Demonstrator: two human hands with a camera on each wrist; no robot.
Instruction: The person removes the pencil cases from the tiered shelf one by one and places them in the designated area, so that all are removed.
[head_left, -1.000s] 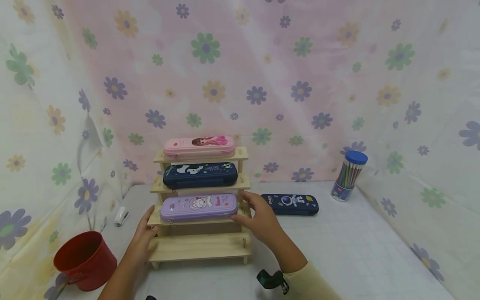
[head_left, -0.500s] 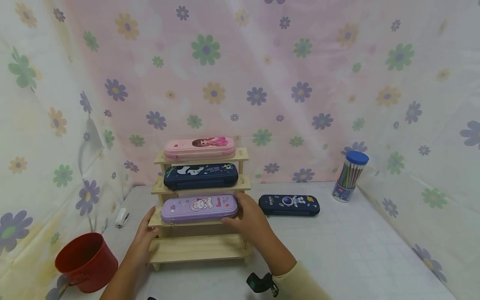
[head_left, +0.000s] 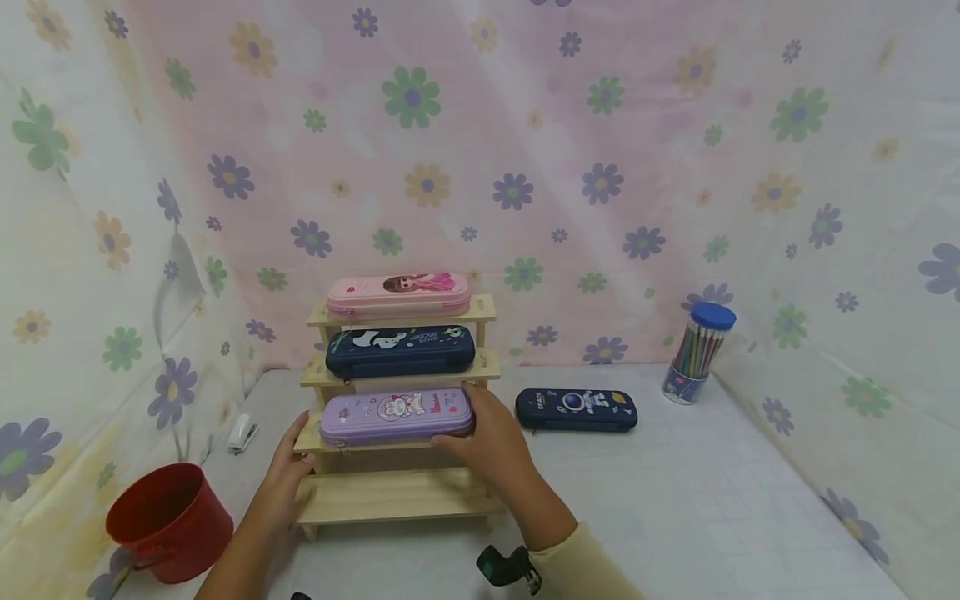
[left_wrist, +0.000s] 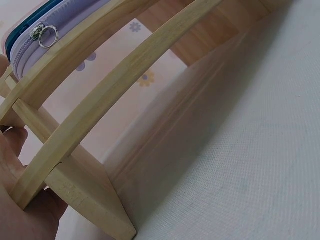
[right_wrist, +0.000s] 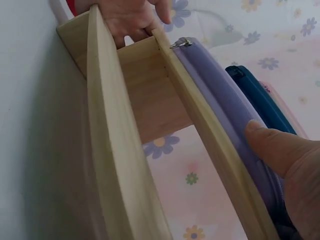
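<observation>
The likeliest trouble, as I judge it, is a lopsided lift or push: the right hand (head_left: 491,437) has only the right end of the purple pencil case (head_left: 393,417), pinched with the thumb on the front side and fingers reaching behind, so the far end could swing or slide over the shelf's front edge. The zip pull (left_wrist: 37,33) (a loose ring, seen at the upper left of the left wrist view) hangs at that edge and might snag on the wood. Fingers reaching behind the case could also nudge the navy panda case (head_left: 397,352) on the step above. The left hand (head_left: 287,454) holds the wooden rack (head_left: 397,493) by its left end, finger and thumb on either side of the shelf — a slack hold there might let the rack shift.

The purple case lies left of centre in the lower half of the head view, flat on the second step from the bottom. It is pale lilac and rounded at the ends — a rabbit figure in the middle of its lid, pink lettering towards the right, a zip along its side.
</observation>
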